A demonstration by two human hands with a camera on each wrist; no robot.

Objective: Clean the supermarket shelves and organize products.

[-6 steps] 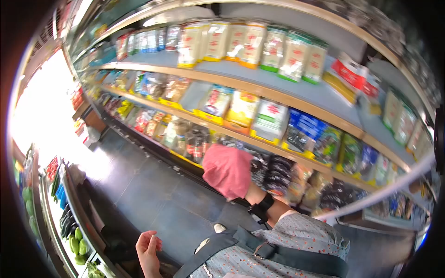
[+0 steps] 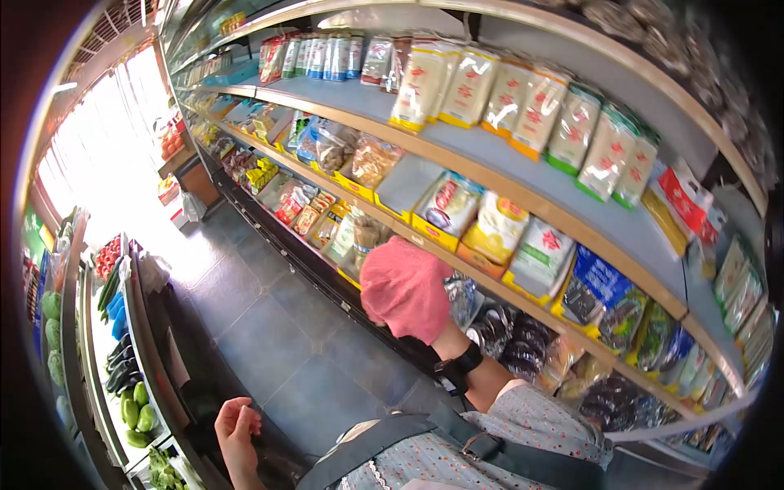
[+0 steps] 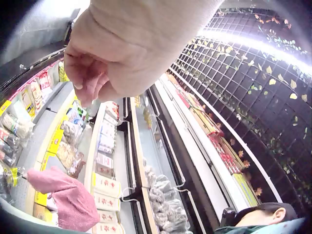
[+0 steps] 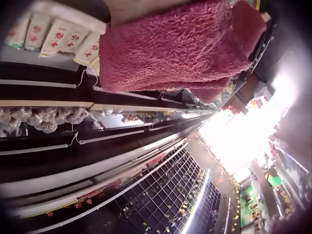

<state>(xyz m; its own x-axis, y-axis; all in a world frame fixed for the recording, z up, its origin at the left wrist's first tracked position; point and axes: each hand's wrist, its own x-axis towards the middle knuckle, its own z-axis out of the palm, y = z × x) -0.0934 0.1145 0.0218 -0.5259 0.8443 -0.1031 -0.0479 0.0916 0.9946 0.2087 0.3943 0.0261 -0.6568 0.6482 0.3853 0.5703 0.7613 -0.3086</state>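
A pink terry cloth covers my right hand, hiding the fingers; only the wrist, with its black band, shows beyond it. The cloth is in front of the lower shelf, overlapping bagged goods there in the head view. In the right wrist view the cloth appears as a thick folded layer, and I cannot tell how the fingers lie beneath. My left hand is low above the floor, away from the shelves. Its fingers curl loosely with nothing between them, as the left wrist view shows the hand up close.
Upright white packets line the upper shelf. Below are yellow-edged trays with packaged food and a bare grey tray. Dark wrapped goods lie lower. Across the tiled aisle, a stand holds green vegetables.
The head view has swung left, so the shelves sit farther right and lower. My right hand with the cloth has shifted left along the lower shelf. The left hand has moved slightly left in view.
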